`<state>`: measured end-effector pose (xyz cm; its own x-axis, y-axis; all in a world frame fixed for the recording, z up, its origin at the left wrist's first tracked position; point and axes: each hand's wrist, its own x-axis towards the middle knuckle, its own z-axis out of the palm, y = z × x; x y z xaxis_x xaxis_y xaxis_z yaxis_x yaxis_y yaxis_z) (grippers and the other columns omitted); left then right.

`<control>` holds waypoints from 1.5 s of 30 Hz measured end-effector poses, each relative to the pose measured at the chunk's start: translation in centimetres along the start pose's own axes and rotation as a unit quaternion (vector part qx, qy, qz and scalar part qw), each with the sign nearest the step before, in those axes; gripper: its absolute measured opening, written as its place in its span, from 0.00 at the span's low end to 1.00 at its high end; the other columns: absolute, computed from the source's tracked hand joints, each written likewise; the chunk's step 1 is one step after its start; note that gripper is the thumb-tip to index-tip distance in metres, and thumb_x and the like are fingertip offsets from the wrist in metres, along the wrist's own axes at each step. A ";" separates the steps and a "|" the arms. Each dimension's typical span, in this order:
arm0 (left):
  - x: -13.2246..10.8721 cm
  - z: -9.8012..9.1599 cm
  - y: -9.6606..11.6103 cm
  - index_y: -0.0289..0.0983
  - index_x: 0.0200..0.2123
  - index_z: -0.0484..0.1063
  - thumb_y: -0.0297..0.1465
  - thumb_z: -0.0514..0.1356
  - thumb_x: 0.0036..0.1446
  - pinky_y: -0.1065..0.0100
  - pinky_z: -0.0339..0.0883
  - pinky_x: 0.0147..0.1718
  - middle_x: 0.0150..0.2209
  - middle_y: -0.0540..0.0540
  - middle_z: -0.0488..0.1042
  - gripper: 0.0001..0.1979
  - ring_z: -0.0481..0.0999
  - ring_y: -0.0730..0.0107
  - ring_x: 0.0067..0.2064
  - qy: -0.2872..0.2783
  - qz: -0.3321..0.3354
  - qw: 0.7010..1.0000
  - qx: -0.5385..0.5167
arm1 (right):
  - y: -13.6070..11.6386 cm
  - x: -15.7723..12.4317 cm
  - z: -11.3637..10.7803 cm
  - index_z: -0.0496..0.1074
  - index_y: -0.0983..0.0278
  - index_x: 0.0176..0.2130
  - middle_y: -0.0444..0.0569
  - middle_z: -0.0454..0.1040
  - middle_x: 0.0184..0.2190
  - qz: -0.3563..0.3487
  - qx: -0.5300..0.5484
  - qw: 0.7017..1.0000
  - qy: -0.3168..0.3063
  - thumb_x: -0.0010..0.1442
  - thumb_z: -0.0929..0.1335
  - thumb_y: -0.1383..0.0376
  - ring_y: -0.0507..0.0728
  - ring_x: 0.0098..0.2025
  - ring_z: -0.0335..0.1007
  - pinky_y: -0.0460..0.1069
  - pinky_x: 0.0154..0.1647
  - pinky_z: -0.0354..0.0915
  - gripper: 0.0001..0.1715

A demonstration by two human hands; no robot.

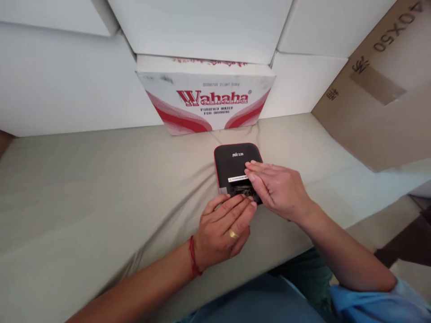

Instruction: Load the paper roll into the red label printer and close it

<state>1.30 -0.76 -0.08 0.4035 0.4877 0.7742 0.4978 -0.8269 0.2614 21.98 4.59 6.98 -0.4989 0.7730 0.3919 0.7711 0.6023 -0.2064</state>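
Note:
A flat black device (pixel 229 165) with rounded corners, a red edge and white lettering lies on the covered surface. A dark recess (pixel 240 189) in its near half holds black contents too small to make out. A white label strip (pixel 237 179) runs along the far side of that recess. My left hand (pixel 227 226), with a ring and a red string bracelet, curls over the device's near edge, fingertips at the recess. My right hand (pixel 281 186) closes over the right side, with its fingers together on the top and partly hiding the recess. The palm sides of both hands are hidden.
A white and red Wahaha water carton (pixel 215 101) stands behind the device, among large white boxes (pixel 67 80). To the right is a brown cardboard box (pixel 380 103). A creased beige cloth (pixel 84 202) covers the surface, with its front edge near my body.

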 end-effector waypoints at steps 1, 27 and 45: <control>0.1 -0.1 -0.1 0.36 0.66 0.72 0.23 0.62 0.67 0.58 0.71 0.64 0.53 0.39 0.89 0.24 0.87 0.60 0.58 0.011 -0.016 1.000 -0.019 | 0.1 -0.2 0.2 0.87 0.68 0.54 0.52 0.88 0.55 0.000 0.004 1.000 0.014 0.80 0.64 0.66 0.60 0.60 0.87 0.53 0.65 0.81 0.22; -1.0 2.2 -6.0 0.62 0.79 0.55 0.41 0.75 0.62 0.44 0.43 0.85 0.86 0.53 0.47 0.49 0.45 0.52 0.87 0.045 -0.413 0.728 -0.545 | 0.8 -7.2 0.5 0.84 0.61 0.56 0.57 0.86 0.60 -0.065 0.099 0.988 0.104 0.71 0.72 0.68 0.64 0.67 0.81 0.65 0.70 0.76 0.16; -2.1 4.4 -7.5 0.52 0.77 0.55 0.51 0.74 0.60 0.37 0.49 0.83 0.84 0.41 0.54 0.50 0.54 0.44 0.84 0.057 -0.361 0.772 -0.520 | 0.3 8.1 1.0 0.86 0.57 0.53 0.54 0.90 0.48 0.066 -0.173 0.934 -0.307 0.66 0.72 0.70 0.66 0.45 0.87 0.53 0.38 0.72 0.19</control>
<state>0.06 5.62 -6.19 0.2096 0.9475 0.2414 -0.3475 -0.1585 0.9242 17.73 11.23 9.25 -0.4415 0.8683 -0.2262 0.8705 0.4757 0.1267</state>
